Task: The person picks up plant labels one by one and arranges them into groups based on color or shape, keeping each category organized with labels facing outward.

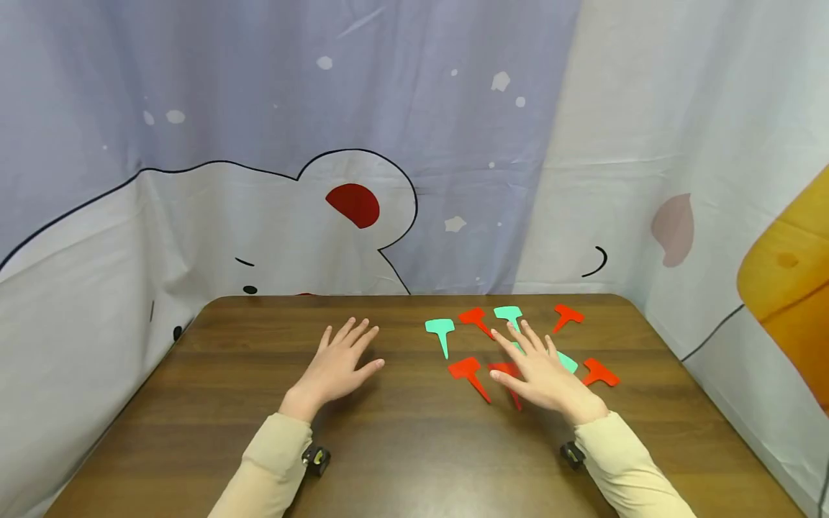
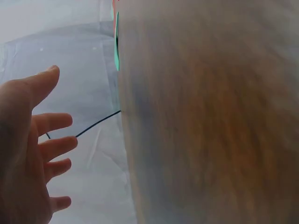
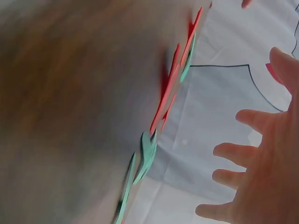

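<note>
Several T-shaped plant labels, some red and some mint green, lie scattered on the right half of the wooden table. A green plant label (image 1: 440, 326) is the leftmost at the back, and a red plant label (image 1: 465, 368) lies nearer the front. My right hand (image 1: 541, 374) hovers over the group with fingers spread, covering parts of a few labels. Left of the labels, my left hand (image 1: 333, 368) is held above the bare wood, its fingers also spread. Both palms are free of any object, as the left wrist and right wrist views show.
The brown wooden table (image 1: 401, 460) has rounded back corners. A printed curtain (image 1: 479, 144) hangs right behind it and along the sides. Further red labels, such as one red plant label (image 1: 601, 373), lie to the right of my right hand.
</note>
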Available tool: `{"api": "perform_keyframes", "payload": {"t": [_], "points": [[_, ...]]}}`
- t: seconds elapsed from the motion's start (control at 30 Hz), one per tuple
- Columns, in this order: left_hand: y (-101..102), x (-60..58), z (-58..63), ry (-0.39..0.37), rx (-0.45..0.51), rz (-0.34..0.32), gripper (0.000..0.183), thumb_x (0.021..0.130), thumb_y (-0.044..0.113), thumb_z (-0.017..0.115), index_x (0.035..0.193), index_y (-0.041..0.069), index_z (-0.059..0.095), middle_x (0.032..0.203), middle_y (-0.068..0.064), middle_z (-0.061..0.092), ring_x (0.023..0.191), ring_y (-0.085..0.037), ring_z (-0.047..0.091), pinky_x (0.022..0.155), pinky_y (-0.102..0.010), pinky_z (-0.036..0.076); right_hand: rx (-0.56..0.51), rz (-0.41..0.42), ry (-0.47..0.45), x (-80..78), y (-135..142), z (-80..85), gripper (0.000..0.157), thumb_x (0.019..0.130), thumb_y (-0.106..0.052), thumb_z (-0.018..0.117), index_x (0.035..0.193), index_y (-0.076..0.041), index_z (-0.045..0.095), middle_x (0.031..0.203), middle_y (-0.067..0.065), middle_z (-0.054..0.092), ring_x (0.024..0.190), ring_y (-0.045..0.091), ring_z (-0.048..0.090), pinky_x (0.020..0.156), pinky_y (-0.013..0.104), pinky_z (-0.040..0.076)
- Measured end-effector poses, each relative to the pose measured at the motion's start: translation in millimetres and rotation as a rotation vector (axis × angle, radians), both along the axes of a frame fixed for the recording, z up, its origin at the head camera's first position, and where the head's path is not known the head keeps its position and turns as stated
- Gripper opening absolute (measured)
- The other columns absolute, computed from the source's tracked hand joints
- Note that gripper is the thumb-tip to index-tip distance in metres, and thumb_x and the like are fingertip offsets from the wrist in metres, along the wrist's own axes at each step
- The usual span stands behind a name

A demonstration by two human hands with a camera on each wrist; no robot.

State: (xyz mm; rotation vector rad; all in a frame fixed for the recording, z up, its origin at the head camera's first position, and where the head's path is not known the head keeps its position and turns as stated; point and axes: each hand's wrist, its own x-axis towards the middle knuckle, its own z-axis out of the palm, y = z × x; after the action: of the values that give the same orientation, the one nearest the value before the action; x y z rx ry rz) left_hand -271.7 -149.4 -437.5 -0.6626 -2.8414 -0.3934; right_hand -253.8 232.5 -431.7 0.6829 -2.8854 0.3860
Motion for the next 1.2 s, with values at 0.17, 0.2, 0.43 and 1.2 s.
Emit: {"api": "perform_keyframes", "payload": {"t": [0.17, 0.2, 0.43, 1.2], "points": [[6.7, -6.1, 1.7, -0.017, 0.005, -0.021, 0.066, 0.092, 0.052, 0.052, 0.146, 0.016, 0.040, 0.152, -0.008, 0.036, 0.144, -0.029, 0.023, 0.114, -0.062, 0.012, -0.011, -0.009, 0.000, 2.8, 10.8, -0.9, 0.073, 0.092, -0.060, 0.046, 0.152, -0.029, 0.020, 0.159, 0.012, 0.016, 0.145, 0.040, 0.009, 0.107, 0.071, 0.008], [8.3, -7.4, 1.8, -0.021, 0.006, -0.025, 0.065, 0.092, 0.052, 0.052, 0.146, 0.015, 0.040, 0.151, -0.008, 0.037, 0.144, -0.029, 0.024, 0.114, -0.061, 0.012, -0.006, -0.012, 0.001, 3.9, 13.5, -0.8, 0.073, 0.092, -0.060, 0.046, 0.152, -0.029, 0.020, 0.158, 0.012, 0.017, 0.145, 0.040, 0.009, 0.107, 0.071, 0.009], [17.8, -16.8, 0.0, -0.027, -0.004, -0.059, 0.065, 0.093, 0.051, 0.051, 0.143, 0.011, 0.044, 0.147, -0.012, 0.043, 0.143, -0.031, 0.027, 0.114, -0.060, 0.014, -0.008, -0.041, -0.016, 10.2, 32.6, -1.5, 0.072, 0.091, -0.058, 0.048, 0.152, -0.027, 0.025, 0.156, 0.015, 0.023, 0.145, 0.040, 0.012, 0.107, 0.070, 0.011], [37.2, -35.9, 0.1, -0.014, -0.040, -0.100, 0.059, 0.094, 0.049, 0.051, 0.140, 0.012, 0.048, 0.142, -0.009, 0.050, 0.140, -0.030, 0.034, 0.115, -0.053, 0.022, -0.007, 0.018, 0.071, 25.4, 81.8, -3.8, 0.061, 0.089, -0.047, 0.060, 0.134, -0.005, 0.054, 0.139, 0.015, 0.052, 0.131, 0.037, 0.044, 0.103, 0.058, 0.036]]}}
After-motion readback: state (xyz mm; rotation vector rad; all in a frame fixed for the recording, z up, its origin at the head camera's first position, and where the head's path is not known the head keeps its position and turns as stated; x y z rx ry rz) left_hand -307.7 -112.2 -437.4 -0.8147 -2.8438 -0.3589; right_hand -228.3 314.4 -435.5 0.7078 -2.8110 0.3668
